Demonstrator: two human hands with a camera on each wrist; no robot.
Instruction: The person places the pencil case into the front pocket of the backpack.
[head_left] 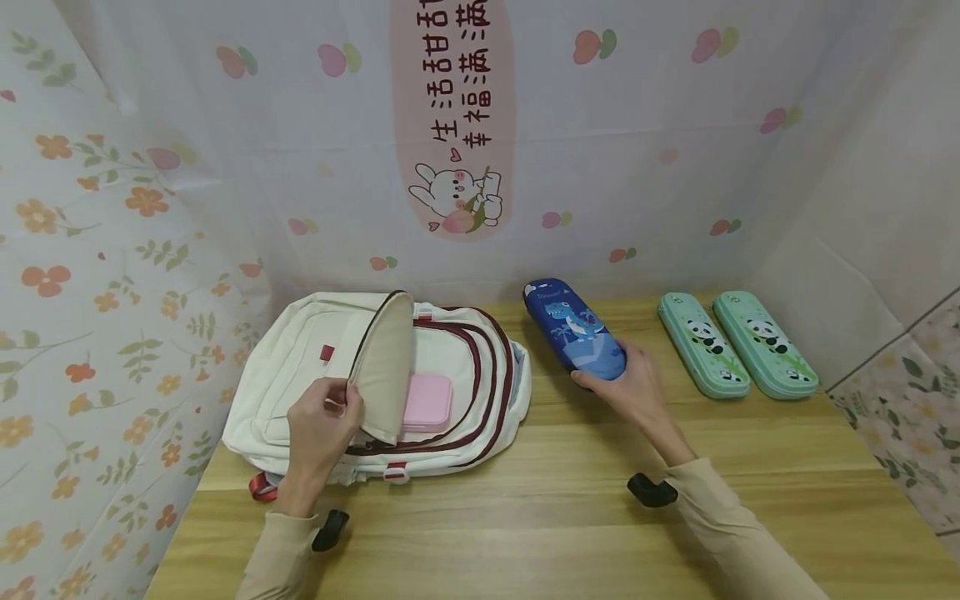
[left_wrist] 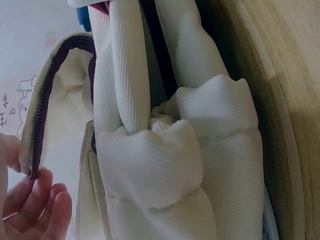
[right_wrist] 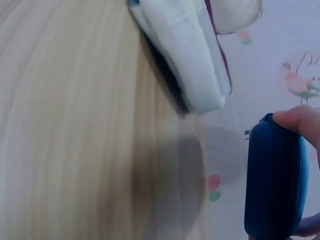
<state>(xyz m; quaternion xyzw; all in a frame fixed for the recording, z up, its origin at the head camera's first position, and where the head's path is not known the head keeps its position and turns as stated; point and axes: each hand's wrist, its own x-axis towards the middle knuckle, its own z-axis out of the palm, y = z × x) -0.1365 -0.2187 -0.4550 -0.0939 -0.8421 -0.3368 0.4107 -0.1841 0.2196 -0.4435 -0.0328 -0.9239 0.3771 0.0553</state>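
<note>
A cream backpack [head_left: 292, 358] with dark red zips lies on its back at the left. My left hand [head_left: 325, 425] pinches the edge of its front pocket flap [head_left: 386, 375] and holds it raised; the left wrist view shows thumb and fingers at the zipped edge [left_wrist: 37, 125]. Inside the opened pocket rests a pink square case [head_left: 428, 402]. To the right of the backpack, my right hand [head_left: 630, 383] grips the near end of a dark blue pencil case [head_left: 573, 329] with a dinosaur picture. In the right wrist view this pencil case [right_wrist: 275, 180] is held above the table, thumb on one side.
Two green panda pencil cases [head_left: 703, 344] [head_left: 765, 343] lie side by side at the right of the wooden table [head_left: 480, 533]. A patterned curtain [head_left: 637, 167] hangs behind the table, and another floral one [head_left: 112, 250] stands at the left.
</note>
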